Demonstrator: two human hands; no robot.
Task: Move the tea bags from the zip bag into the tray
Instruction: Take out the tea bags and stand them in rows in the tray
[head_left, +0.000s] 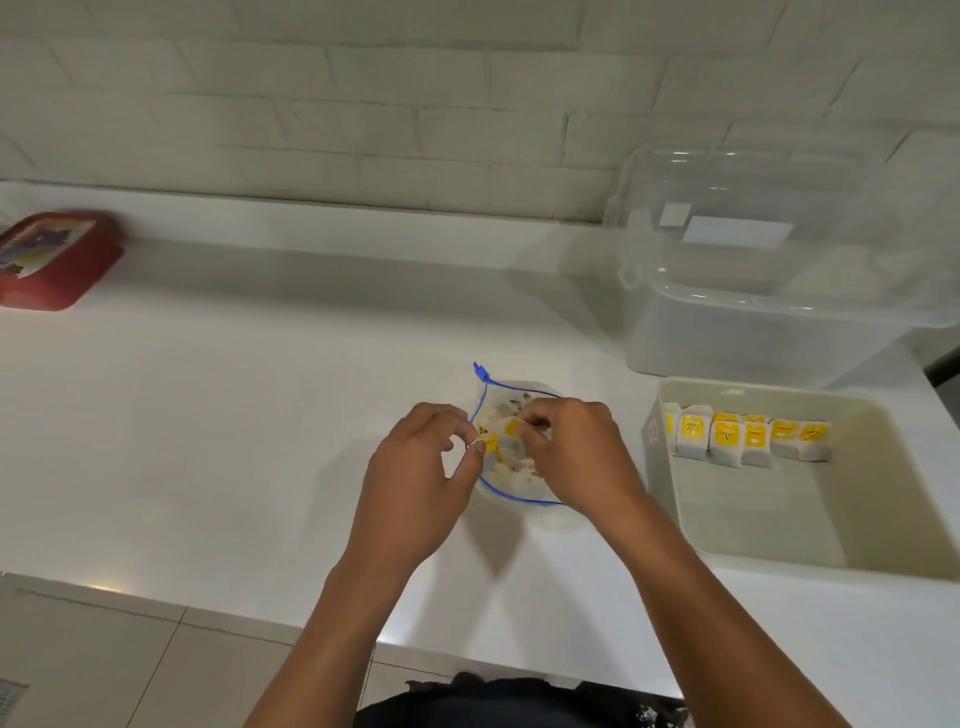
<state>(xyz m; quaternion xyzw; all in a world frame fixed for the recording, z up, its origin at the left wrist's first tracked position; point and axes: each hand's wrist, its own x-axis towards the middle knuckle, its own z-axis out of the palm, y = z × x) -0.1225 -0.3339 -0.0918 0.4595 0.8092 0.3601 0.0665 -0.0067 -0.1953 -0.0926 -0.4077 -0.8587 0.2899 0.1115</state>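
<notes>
A clear zip bag (511, 483) with a blue zip rim stands open on the white counter, holding several tea bags with yellow tags. My left hand (415, 478) pinches the bag's left rim together with a yellow tag. My right hand (576, 457) reaches into the mouth and pinches a yellow-tagged tea bag (513, 428). To the right sits a beige tray (779, 519). A row of several tea bags (748, 436) leans against its far wall.
A clear lidded plastic box (769, 291) stands behind the tray by the brick wall. A red container (52, 260) lies at the far left. The counter's front edge runs below my forearms, with floor tiles beyond it.
</notes>
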